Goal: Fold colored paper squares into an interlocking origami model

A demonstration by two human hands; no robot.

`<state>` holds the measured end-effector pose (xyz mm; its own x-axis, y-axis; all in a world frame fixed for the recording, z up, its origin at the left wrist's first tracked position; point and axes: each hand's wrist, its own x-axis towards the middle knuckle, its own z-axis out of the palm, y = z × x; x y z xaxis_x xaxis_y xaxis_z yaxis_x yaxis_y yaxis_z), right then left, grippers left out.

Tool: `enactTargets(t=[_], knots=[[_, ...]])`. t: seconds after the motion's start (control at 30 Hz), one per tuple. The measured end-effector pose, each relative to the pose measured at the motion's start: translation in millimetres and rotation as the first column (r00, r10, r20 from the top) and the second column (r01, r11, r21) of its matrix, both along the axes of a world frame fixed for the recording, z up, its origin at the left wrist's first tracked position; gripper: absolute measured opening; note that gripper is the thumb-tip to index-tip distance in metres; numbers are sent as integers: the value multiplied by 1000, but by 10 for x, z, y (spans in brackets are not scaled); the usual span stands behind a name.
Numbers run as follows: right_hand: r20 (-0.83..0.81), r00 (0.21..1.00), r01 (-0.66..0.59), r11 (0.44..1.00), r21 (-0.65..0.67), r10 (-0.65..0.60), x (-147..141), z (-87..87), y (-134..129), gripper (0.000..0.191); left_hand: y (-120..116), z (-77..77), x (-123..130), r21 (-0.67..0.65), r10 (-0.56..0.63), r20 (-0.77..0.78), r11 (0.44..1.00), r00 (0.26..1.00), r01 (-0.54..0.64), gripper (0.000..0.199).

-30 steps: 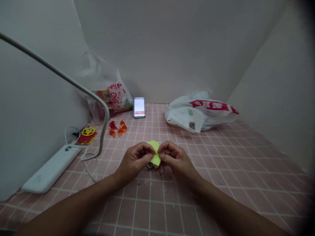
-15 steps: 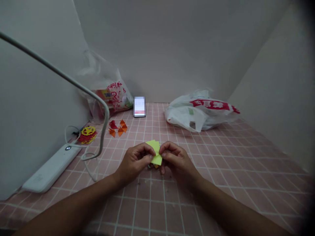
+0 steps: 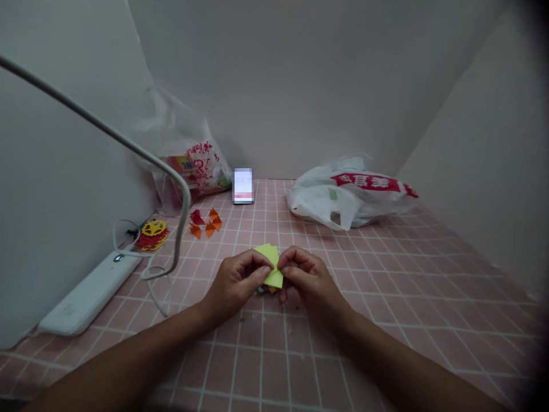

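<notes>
Yellow-green paper (image 3: 273,278) with overlapping layers is held between both hands over the tiled surface. My left hand (image 3: 243,277) pinches its left side between thumb and forefinger. On the other side, my right hand (image 3: 305,274) pinches the right edge, with its lower fingers curled beneath. Small orange and pale bits show just under the paper, mostly hidden by it and the hands. Farther back to the left lie several folded orange pieces (image 3: 210,229) and a red piece (image 3: 197,217).
A white power strip (image 3: 88,297) and a looping cable (image 3: 182,229) are at left, near a stack of yellow and red cutouts (image 3: 153,230). Behind stand a filled plastic bag (image 3: 206,166) and a lit phone (image 3: 243,186). Another white bag (image 3: 326,200) lies at back right.
The fingertips of my left hand have shifted slightly right on the paper. My right hand has barely moved, and the paper stays in nearly the same place.
</notes>
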<state>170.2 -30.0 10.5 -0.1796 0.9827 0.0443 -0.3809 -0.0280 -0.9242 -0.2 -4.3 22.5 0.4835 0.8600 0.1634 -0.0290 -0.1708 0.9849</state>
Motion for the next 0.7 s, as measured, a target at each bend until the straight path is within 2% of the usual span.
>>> enactTargets(t=[0.27,0.7], knots=[[-14,1000,0,1000,9,1,0,-15,2,6,14,-8,15,50,70,-64,997,995,-67,10],[4,1000,-5,1000,-24,5,8,-41,29,9,22,-46,13,94,148,-51,985,988,-143,10]])
